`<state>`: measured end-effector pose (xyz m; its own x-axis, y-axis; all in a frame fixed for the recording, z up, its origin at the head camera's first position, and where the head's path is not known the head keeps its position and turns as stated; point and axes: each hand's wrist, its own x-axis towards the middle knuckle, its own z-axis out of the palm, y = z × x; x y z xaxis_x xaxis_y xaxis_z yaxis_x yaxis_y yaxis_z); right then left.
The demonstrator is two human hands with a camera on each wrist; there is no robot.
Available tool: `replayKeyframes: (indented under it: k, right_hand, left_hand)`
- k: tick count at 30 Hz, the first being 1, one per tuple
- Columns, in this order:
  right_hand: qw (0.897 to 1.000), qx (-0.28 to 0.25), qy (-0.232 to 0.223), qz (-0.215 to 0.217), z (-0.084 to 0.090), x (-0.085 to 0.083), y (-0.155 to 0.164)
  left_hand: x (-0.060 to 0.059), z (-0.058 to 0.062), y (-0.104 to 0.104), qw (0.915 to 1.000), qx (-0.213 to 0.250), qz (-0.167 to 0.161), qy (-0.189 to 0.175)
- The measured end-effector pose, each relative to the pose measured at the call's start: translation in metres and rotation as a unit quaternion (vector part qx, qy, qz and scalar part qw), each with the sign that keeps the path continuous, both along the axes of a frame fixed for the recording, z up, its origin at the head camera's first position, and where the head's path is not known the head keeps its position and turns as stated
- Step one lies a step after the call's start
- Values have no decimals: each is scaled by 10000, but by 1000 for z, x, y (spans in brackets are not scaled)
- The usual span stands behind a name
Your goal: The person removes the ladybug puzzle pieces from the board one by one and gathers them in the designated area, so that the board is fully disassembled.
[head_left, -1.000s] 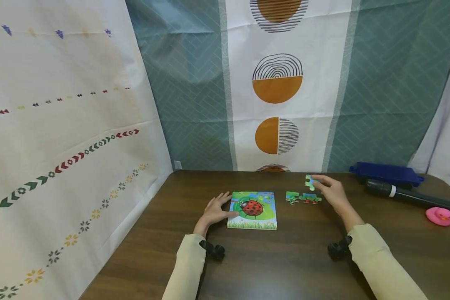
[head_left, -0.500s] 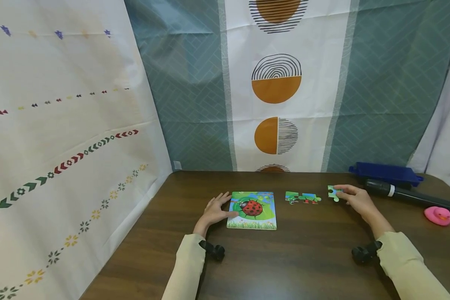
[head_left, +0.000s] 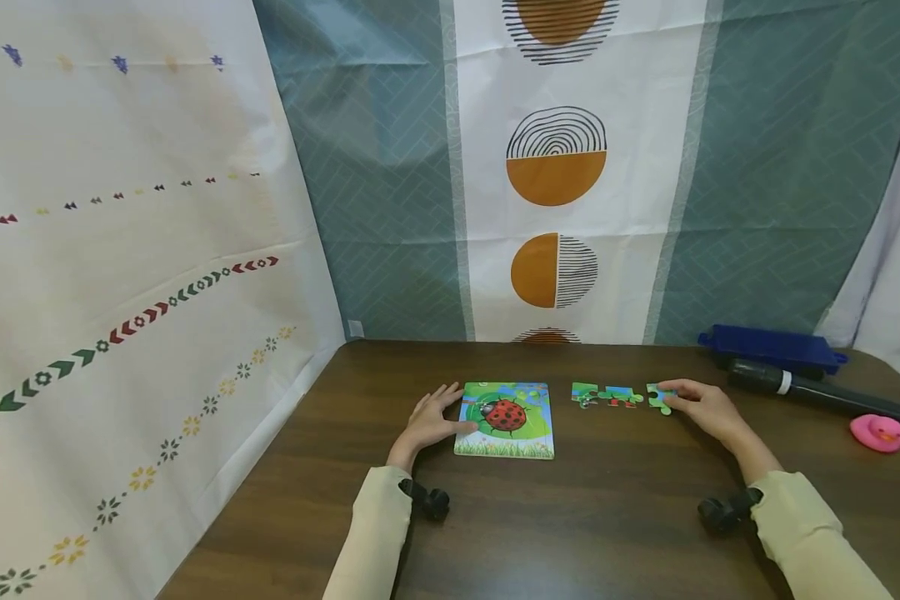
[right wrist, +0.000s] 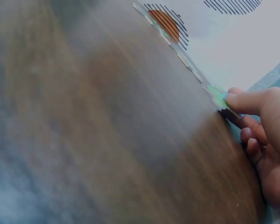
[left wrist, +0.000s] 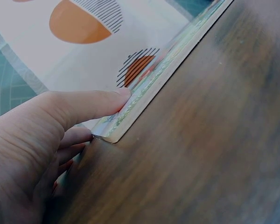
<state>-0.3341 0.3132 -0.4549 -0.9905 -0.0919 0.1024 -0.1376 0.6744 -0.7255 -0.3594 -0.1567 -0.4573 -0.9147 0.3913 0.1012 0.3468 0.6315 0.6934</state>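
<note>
A square ladybug puzzle (head_left: 506, 420) lies flat on the brown table. My left hand (head_left: 429, 422) rests at its left side, fingers spread along the edge and the thumb (left wrist: 100, 103) pressing on top of its near corner. To the right, my right hand (head_left: 708, 408) pinches a blue-green puzzle piece (head_left: 656, 398) between thumb and fingers. In the right wrist view that puzzle piece (right wrist: 217, 96) is slightly tilted, close to the table. Two other puzzle pieces, a green one (head_left: 583, 392) and one with red bits (head_left: 619, 396), lie in a row just left of it.
At the back right sits a dark blue tray (head_left: 772, 348). A black microphone-like rod (head_left: 832, 392) with a white band lies before it, beside a pink toy duck (head_left: 877, 432). Patterned cloths (head_left: 390, 208) hang behind and left of the table (head_left: 570, 525).
My right hand carried the pinched puzzle piece from above the row rightward and down, then slightly left, beside the row's right end. My left hand stays on the ladybug puzzle.
</note>
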Motion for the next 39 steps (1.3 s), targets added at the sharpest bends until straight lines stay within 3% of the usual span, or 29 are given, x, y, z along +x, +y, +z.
replayKeyframes:
  k: [18,31,39]
  right_hand:
    - [9976,680,63,-96,2,-3,-5]
    - [9996,-80,-231,165,17,-2,-2]
    - [9979,-564,107,304,31,-3,-59]
  left_hand:
    - [-1,1,-1,9999,-153,51,-25]
    - [-1,2,2,10000,-82,46,-29]
    - [-2,1,0,9998,-189,78,-5]
